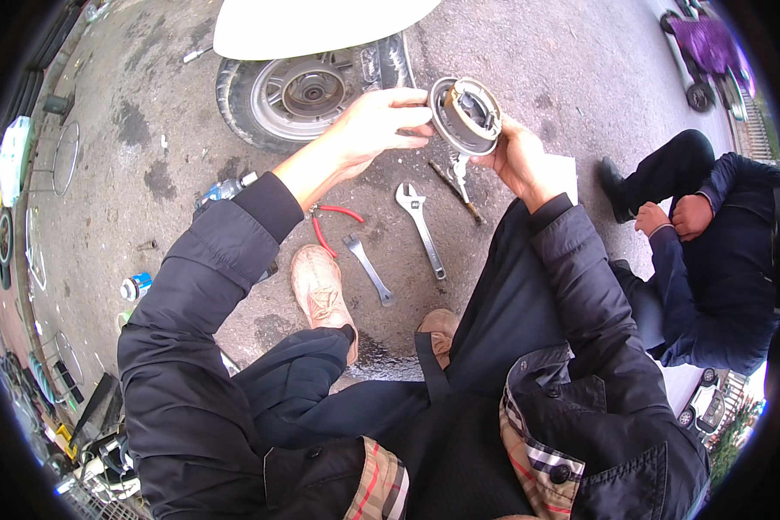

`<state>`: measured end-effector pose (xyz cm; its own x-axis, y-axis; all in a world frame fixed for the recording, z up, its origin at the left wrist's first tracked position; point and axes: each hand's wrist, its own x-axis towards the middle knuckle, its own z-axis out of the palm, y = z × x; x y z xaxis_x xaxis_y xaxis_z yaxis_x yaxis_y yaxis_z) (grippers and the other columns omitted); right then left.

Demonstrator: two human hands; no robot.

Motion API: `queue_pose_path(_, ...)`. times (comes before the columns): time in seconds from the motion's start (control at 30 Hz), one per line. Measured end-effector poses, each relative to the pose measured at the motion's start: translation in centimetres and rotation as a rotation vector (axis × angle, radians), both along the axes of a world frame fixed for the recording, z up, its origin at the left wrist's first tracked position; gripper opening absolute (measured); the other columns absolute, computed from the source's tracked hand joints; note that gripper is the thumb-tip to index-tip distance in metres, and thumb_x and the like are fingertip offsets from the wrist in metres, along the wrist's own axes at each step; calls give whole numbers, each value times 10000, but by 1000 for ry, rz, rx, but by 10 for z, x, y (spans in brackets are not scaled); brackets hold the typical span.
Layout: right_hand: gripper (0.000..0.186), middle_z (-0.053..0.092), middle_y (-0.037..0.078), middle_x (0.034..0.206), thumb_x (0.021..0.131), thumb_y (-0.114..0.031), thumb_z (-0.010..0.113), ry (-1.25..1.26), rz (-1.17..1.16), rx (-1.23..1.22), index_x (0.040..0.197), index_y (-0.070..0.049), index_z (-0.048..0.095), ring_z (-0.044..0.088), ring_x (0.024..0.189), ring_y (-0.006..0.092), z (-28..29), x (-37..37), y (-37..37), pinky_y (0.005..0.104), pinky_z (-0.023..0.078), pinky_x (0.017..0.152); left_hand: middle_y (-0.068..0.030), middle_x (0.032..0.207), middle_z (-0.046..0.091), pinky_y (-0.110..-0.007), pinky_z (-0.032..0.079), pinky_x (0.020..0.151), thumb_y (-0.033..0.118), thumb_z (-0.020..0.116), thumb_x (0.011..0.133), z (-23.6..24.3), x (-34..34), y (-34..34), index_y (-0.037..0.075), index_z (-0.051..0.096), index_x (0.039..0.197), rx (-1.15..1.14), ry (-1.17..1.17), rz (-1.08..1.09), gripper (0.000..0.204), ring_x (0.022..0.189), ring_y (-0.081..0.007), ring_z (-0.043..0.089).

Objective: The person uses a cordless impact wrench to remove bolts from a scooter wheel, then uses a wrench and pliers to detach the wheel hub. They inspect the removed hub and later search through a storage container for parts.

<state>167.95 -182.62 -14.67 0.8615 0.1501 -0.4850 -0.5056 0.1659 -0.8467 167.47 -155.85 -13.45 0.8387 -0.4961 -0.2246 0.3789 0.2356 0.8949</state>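
A round drum brake plate [443, 113] with curved brake shoes [474, 117] is held up over the ground, tilted, with its shoe side facing right. My right hand [518, 158] grips its lower right side, and the plate hides some of those fingertips. From the other side, my left hand [381, 128] reaches in with fingers slightly apart and their tips against the left rim. A light metal lever [459, 173] hangs below the plate. Beneath my hands lie an adjustable wrench [418, 227], a flat metal wrench [370, 270], red-handled pliers [325, 227] and a thin rod [456, 191].
A wheel with a tyre [296, 97] stands beyond my hands, under a white panel [316, 22]. A bottle [225, 191] and a blue-white can [136, 286] are at left. Another person [711, 251] crouches at right, hands together. A scooter [702, 52] stands farther off.
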Motion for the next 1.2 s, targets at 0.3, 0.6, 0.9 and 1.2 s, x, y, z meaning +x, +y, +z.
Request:
queue_pose_path(0.3,347,719,149,1134,1080,-210,439,-99,-1,67,1283,15,608,736,946,230,2,-1,0,369,630,817,-169,1435,539,-431,492,1089,215,688,999,-2,-2,2,-40,483,1465,102,41,5,570,1276,-249,579)
queue_pose_path(0.6,366,725,107,1117,1047,-219,534,-156,61,69,1308,29,598,729,943,190,2,-3,-2,344,595,862,-182,1473,505,-400,518,1078,97,667,985,-6,-1,2,-56,434,1489,61,65,42,577,1303,-249,570)
queue_pose_path(0.9,406,723,84,1143,982,-104,618,-251,155,-176,1371,12,603,698,997,152,-5,-6,-7,313,581,872,-214,1558,426,-387,507,1087,44,628,980,-23,2,3,-45,345,1558,92,43,22,650,1319,-271,565)
queue_pose_path(1.2,424,708,109,1207,939,42,508,-355,229,-399,1353,31,597,679,1075,187,-49,34,6,348,545,966,-221,1572,409,-380,503,1084,31,564,987,-42,-9,18,-14,393,1550,353,148,-103,590,1324,-262,561)
